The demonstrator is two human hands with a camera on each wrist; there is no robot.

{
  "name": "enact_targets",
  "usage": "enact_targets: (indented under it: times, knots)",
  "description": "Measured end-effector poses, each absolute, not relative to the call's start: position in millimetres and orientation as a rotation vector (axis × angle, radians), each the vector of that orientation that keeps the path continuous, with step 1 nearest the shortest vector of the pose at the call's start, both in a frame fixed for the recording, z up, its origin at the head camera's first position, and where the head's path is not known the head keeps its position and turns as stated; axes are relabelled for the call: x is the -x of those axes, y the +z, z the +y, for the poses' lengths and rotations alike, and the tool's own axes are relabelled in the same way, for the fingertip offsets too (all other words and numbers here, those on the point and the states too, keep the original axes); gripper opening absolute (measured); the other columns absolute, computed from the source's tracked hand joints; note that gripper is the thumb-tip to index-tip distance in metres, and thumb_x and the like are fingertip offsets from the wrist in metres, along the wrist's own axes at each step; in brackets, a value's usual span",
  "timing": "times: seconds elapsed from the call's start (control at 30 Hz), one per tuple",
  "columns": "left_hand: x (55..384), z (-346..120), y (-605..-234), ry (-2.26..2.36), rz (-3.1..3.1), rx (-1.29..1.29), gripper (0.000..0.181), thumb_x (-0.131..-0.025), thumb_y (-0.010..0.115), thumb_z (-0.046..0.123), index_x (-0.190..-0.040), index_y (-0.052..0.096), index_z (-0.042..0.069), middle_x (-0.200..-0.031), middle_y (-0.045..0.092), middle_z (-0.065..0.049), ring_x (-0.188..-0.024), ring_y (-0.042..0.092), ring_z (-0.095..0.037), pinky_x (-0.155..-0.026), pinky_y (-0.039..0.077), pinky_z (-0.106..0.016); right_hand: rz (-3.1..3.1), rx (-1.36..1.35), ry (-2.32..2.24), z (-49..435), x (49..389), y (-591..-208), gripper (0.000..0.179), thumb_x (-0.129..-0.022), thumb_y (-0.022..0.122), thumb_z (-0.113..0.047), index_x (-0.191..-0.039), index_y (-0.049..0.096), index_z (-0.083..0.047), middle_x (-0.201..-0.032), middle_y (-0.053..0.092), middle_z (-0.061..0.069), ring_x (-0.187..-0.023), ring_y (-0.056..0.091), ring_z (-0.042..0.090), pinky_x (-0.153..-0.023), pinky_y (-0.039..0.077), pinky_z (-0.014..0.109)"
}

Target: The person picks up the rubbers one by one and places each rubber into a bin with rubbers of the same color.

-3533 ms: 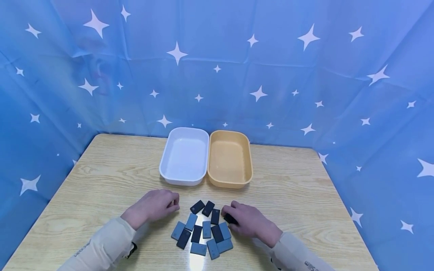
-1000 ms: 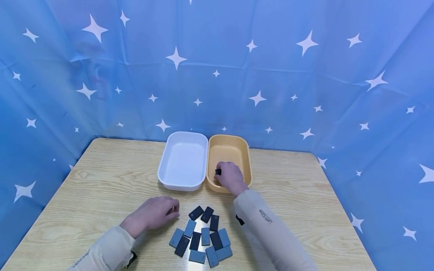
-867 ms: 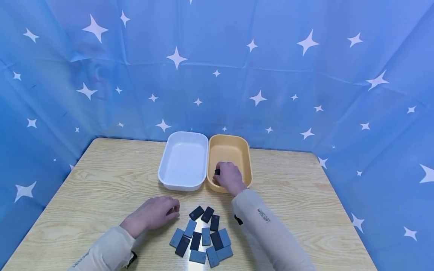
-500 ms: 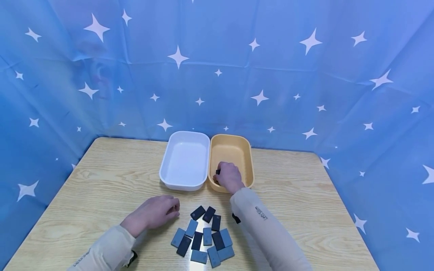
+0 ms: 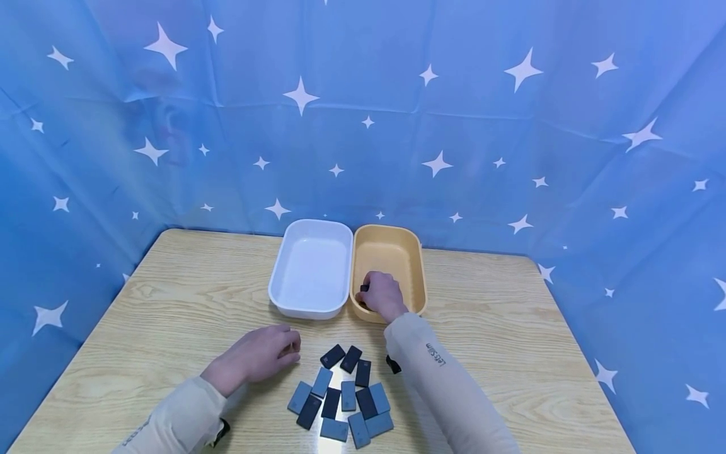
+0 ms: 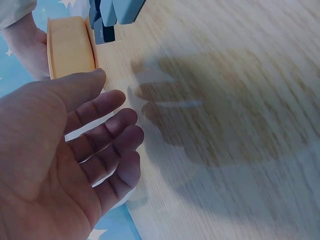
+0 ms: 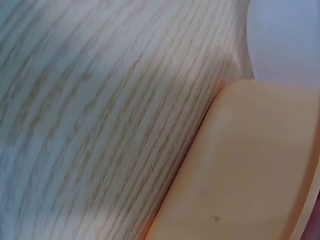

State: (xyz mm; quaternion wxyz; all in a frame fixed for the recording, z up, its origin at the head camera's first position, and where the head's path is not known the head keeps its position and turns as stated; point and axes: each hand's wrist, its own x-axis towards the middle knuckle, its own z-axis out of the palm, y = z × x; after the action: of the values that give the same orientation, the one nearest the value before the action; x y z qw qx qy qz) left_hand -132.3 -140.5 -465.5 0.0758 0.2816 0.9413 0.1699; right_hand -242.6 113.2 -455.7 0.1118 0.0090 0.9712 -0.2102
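Note:
In the head view my right hand (image 5: 382, 295) reaches down inside the orange-yellow bin (image 5: 418, 277) and pinches a small black rectangular block (image 5: 364, 288), mostly covered by the fingers. My left hand (image 5: 255, 354) rests at the table, left of a loose group of blocks, its fingers loosely curled and holding nothing. That group mixes black blocks (image 5: 309, 412) with blue-grey blocks (image 5: 334, 430), all lying flat. From the left wrist, the left hand (image 6: 65, 145) shows a bare palm. The right wrist view has the bin's outer wall (image 7: 240, 165), with the fingers out of sight.
A white bin (image 5: 312, 271) stands against the left side of the orange-yellow one. Both are near the back of the wooden table (image 5: 482, 315). Behind them hangs a blue curtain (image 5: 363, 151) with white stars.
My right hand has carried a black block from the right side of the group forward into the orange-yellow bin, then sunk slightly lower there. The left hand has stayed nearly still.

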Motion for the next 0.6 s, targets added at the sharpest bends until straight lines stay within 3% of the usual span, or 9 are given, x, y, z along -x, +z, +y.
enact_targets:
  times: [0.23,0.47,0.6]
  knots:
    - [130,-141,-465,0.508,2.832,-0.847,0.007,-0.09,0.066,0.028,-0.091,0.065,0.021,-0.086,0.059,0.009,-0.073,0.053,-0.003,-0.067,0.046,-0.028,2.851,-0.018,-0.628,113,239,-455,0.025,-0.087,0.072,-0.025,-0.105,0.065,-0.009,-0.098,0.065,0.008,-0.083,0.058,0.022,-0.073,0.048,0.034]
    - [129,-141,-463,0.515,2.829,-0.844,0.007,-0.09,0.067,0.027,-0.092,0.065,0.021,-0.086,0.061,0.009,-0.073,0.054,-0.003,-0.067,0.047,-0.029,2.91,0.062,-0.568,119,234,-444,0.034,-0.093,0.065,-0.026,-0.123,0.061,-0.009,-0.116,0.067,0.012,-0.096,0.065,0.026,-0.081,0.052,0.039]
    - [128,-142,-462,0.518,2.813,-0.833,0.007,-0.089,0.068,0.026,-0.092,0.066,0.02,-0.086,0.062,0.008,-0.073,0.054,-0.003,-0.067,0.047,-0.029,2.925,0.11,-0.576,126,230,-433,0.035,-0.093,0.063,-0.022,-0.126,0.059,-0.009,-0.103,0.068,0.011,-0.083,0.063,0.024,-0.073,0.05,0.037]
